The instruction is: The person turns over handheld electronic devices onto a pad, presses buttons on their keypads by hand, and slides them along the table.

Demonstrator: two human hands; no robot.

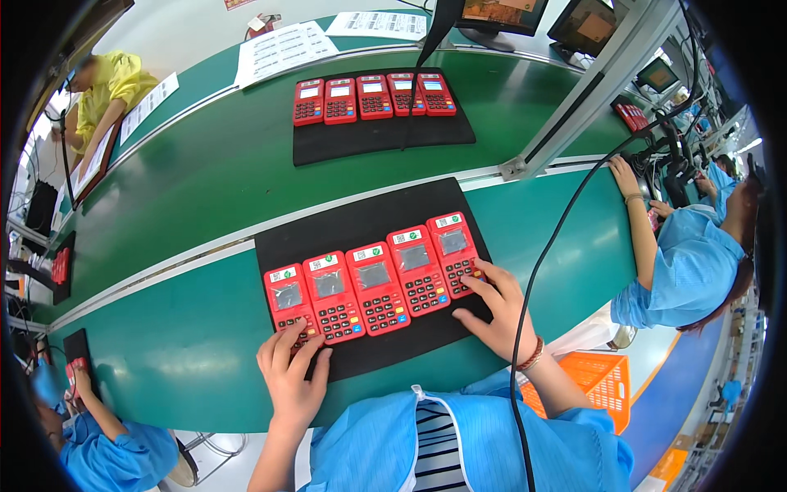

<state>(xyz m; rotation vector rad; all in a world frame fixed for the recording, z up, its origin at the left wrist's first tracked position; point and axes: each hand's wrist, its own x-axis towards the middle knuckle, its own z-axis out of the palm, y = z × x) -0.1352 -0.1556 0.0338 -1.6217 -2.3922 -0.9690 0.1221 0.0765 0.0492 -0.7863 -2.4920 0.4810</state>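
Several red card payment terminals with black keypads stand side by side in a slightly slanted row on a black mat (393, 348) in front of me. Their small screens look covered with clear film, and a white label sits above each. My left hand (293, 377) rests its fingertips on the keypad of the leftmost terminal (287, 293), fingers apart and gripping nothing. At the other end, the fingers of my right hand (498, 316) are spread over the keypad edge of the rightmost terminal (452, 239). That hand's thumb lies lower, close to the mat.
Across the metal rail, a second black mat (352, 148) carries another row of red terminals (375, 97). A black cable (548, 238) hangs down past my right hand. Printed sheets (283, 53) and monitors stand at the back. Co-workers (684, 254) sit on both sides; an orange crate (602, 381) is below right.
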